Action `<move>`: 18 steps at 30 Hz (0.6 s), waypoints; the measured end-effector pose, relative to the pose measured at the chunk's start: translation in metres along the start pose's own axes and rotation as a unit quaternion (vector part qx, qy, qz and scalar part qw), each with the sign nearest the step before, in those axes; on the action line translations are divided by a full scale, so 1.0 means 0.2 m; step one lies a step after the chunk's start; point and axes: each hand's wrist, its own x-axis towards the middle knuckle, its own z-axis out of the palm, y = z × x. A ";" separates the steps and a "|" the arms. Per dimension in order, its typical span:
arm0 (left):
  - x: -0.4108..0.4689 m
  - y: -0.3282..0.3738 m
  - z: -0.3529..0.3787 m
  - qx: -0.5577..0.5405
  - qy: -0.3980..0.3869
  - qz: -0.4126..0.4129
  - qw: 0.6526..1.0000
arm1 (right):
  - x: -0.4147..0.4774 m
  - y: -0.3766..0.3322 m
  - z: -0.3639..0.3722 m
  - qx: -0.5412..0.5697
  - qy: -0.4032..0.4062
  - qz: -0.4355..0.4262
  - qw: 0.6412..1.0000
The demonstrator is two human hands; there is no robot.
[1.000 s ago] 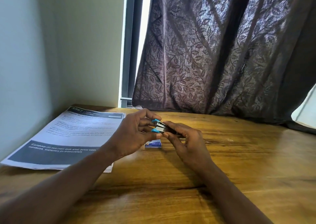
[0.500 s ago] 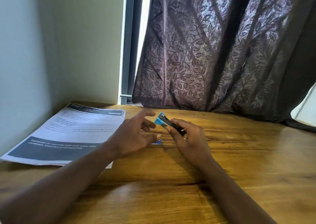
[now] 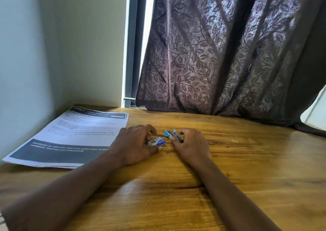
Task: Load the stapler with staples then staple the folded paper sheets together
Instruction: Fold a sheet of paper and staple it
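The right hand (image 3: 191, 145) pinches the small black-and-blue stapler (image 3: 173, 135) low over the wooden desk (image 3: 247, 169), its top hinged open, likely to expose the staple channel. The left hand (image 3: 135, 144) closes its fingertips on the small blue-and-white staple box (image 3: 157, 141) lying just beside, presumably to draw staples. The printed paper sheets (image 3: 74, 135) lie flat at the left, apart.

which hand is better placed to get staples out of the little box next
Left. The left hand already has its fingers on the staple box, while the right hand is occupied holding the opened stapler.
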 end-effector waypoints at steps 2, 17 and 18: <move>0.00 -0.01 -0.05 0.014 0.016 -0.015 1.000 | 0.00 0.00 0.00 -0.012 -0.001 -0.006 1.000; -0.26 -0.51 -0.31 0.189 0.002 -0.293 0.937 | -0.23 -0.54 0.10 0.064 -0.124 -0.386 0.912; -0.25 -0.50 -0.29 0.181 0.011 -0.278 0.943 | -0.23 -0.53 0.10 0.059 -0.146 -0.379 0.912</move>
